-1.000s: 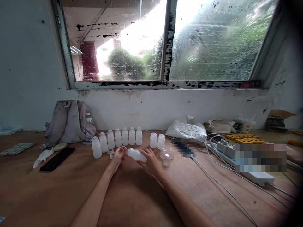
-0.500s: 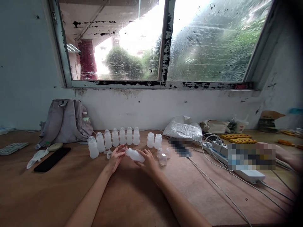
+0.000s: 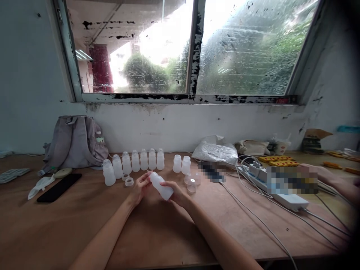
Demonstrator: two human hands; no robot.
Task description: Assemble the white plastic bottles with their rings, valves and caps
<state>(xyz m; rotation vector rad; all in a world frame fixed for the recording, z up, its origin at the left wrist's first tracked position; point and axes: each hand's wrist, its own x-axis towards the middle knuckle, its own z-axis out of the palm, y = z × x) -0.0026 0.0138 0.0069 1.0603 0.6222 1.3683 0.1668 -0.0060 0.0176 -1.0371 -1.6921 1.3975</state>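
Note:
A frosted white baby bottle [image 3: 162, 187] is held tilted above the table, its neck toward the upper left and its base toward the lower right. My right hand [image 3: 176, 193] is closed around the lower body, thumb on top. At the neck end, my left hand [image 3: 140, 188] has its fingers pinched together; whether a small part sits between them is hidden. Left of that hand lie two clear collar rings [image 3: 129, 182]. Several capped bottles [image 3: 135, 161] stand in a row behind. Two uncapped bottles [image 3: 186, 165] stand to the right, near several clear domed caps [image 3: 191, 185].
A black phone [image 3: 59, 187], a crumpled white wrapper [image 3: 41, 186] and a grey backpack [image 3: 75, 144] are on the left. To the right are a silver padded bag [image 3: 215, 152], a white power strip [image 3: 294, 200] with trailing cables and another person's hand [image 3: 317, 174].
The held bottle has turned from nearly level to a steeper tilt, base lower and nearer me. My right hand has shifted its grip, and its thumb now shows on top. The view has moved slightly.

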